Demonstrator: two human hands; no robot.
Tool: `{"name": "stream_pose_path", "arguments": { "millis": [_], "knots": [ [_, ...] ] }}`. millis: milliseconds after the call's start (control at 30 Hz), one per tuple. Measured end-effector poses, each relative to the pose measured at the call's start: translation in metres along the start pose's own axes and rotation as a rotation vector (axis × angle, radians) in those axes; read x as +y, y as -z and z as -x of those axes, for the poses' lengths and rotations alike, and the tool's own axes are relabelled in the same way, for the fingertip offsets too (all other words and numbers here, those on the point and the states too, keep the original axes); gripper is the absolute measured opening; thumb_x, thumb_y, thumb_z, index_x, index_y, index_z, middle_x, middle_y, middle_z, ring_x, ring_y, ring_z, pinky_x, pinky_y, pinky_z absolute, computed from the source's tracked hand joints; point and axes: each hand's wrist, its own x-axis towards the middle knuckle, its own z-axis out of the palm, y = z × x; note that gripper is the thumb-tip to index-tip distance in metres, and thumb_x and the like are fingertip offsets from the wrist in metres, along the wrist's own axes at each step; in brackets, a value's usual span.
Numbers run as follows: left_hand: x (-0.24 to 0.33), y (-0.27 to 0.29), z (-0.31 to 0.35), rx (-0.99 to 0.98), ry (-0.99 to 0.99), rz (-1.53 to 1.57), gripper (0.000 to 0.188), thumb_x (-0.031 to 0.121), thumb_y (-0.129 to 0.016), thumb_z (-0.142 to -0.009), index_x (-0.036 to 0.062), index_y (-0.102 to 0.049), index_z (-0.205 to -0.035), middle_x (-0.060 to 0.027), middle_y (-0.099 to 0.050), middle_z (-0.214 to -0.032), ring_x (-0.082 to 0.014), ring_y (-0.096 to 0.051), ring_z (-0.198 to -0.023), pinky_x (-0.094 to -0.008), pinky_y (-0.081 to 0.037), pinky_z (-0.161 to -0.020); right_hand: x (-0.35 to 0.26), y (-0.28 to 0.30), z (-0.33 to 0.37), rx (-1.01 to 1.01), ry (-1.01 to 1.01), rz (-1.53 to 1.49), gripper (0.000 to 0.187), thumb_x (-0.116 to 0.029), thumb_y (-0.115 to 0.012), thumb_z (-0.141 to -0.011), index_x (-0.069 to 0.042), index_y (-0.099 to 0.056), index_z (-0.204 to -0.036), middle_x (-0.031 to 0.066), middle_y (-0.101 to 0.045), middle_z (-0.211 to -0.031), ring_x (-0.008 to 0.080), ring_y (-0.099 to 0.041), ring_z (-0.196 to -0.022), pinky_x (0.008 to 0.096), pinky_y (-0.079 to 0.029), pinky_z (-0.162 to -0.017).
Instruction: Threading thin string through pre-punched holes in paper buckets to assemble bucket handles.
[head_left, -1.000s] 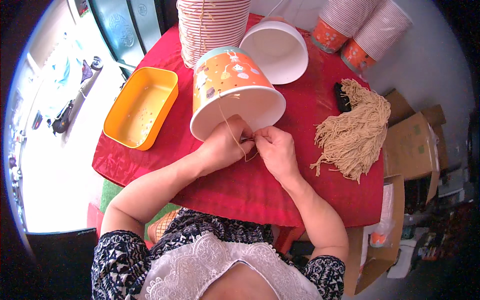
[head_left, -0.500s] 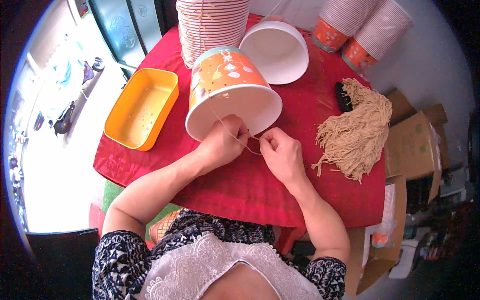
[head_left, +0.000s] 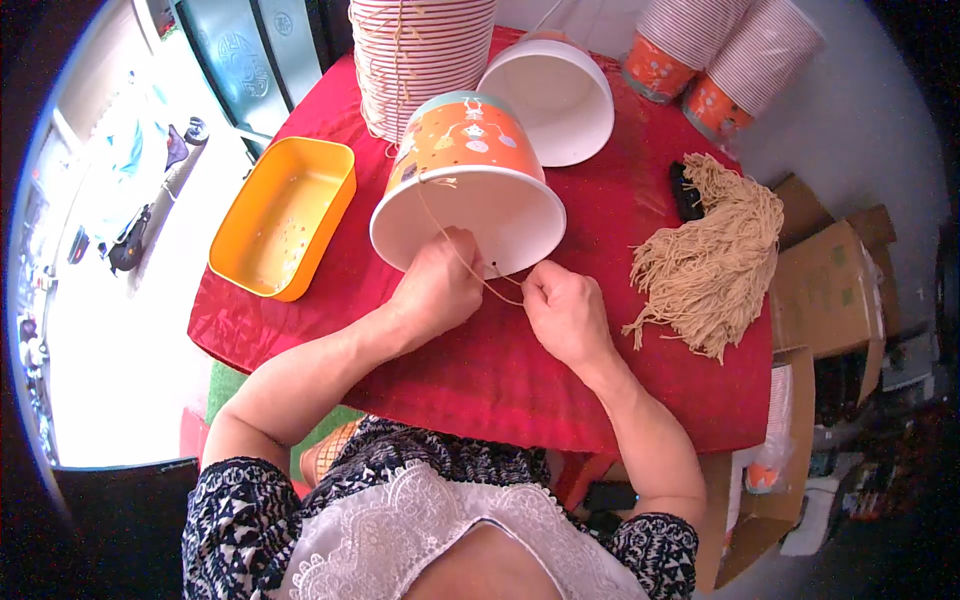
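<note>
Hands sit toward the red-clothed surface's (head_left: 480,390) front edge: the right hand (head_left: 565,312) pinches beige string (head_left: 499,295); the left hand (head_left: 440,285) curls at the rim of one orange-printed paper bucket (head_left: 490,195), its grip hidden. Tipped mouth-forward mid-surface, it presumably keeps its rim hole (head_left: 495,265) reachable. One yellow oblong plastic tub (head_left: 328,215) flanks the left edge, one beige yarn bundle (head_left: 705,265) the right; at back, one white-lined bucket (head_left: 552,105) and three bucket stacks (head_left: 425,70).

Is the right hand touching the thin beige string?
Touching: in the head view, the thin beige string runs into the pinched grip of the right hand.
</note>
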Motion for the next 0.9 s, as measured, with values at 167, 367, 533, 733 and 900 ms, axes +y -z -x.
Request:
{"name": "stream_pose_path", "arguments": {
  "millis": [167,367,533,733,900],
  "knots": [
    [-0.008,0.001,0.001,0.006,-0.073,-0.039,0.006,0.002,-0.058,-0.08,-0.0035,-0.059,-0.079,-0.0243,-0.062,-0.078,-0.0402,-0.063,-0.074,-0.0447,-0.049,-0.064,-0.001,0.006,-0.002,-0.001,-0.004,-0.023,0.012,-0.014,-0.062,-0.081,-0.002,-0.063,-0.078,0.0191,-0.064,-0.071,0.0371,-0.064,-0.067,0.0459,-0.05,-0.059],
    [-0.006,0.001,0.0,0.0,-0.069,0.016,0.009,0.003,-0.058,-0.078,-0.0049,-0.06,-0.073,-0.0249,-0.061,-0.075,-0.0392,-0.063,-0.074,-0.0445,-0.049,-0.065,-0.014,0.017,-0.008,0.233,0.067,0.052,0.026,-0.024,-0.068,-0.08,0.001,-0.066,-0.081,0.0193,-0.066,-0.08,0.0344,-0.066,-0.073,0.0428,-0.052,-0.064],
    [-0.006,0.002,-0.002,-0.102,-0.101,-0.05,0.013,0.006,-0.059,-0.077,-0.0059,-0.059,-0.072,-0.0261,-0.061,-0.076,-0.0388,-0.063,-0.073,-0.0442,-0.049,-0.062,0.004,0.004,-0.019,0.169,-0.002,-0.119,0.032,-0.025,-0.06,-0.086,0.004,-0.065,-0.075,0.0208,-0.065,-0.069,0.0352,-0.065,-0.063,0.0417,-0.05,-0.06],
    [0.014,0.02,0.007,-0.169,-0.136,0.038,0.013,0.007,-0.058,-0.074,-0.0059,-0.061,-0.069,-0.0245,-0.061,-0.069,-0.0362,-0.063,-0.064,-0.0421,-0.049,-0.06,0.013,0.013,-0.019,0.162,-0.153,-0.282,0.04,-0.025,-0.051,-0.093,0.005,-0.063,-0.07,0.0167,-0.063,-0.058,0.0279,-0.065,-0.055,0.0387,-0.049,-0.056],
    [0.035,0.06,0.033,-0.189,-0.004,0.244,0.022,0.013,-0.062,-0.079,-0.0064,-0.056,-0.071,-0.0111,-0.051,-0.056,-0.0148,-0.051,-0.056,-0.0348,-0.044,-0.054,0.029,0.018,-0.022,0.308,-0.099,-0.491,0.043,-0.03,-0.046,-0.098,0.004,-0.061,-0.076,0.0105,-0.06,-0.058,0.0188,-0.058,-0.053,0.0355,-0.043,-0.052]
  ]
}}
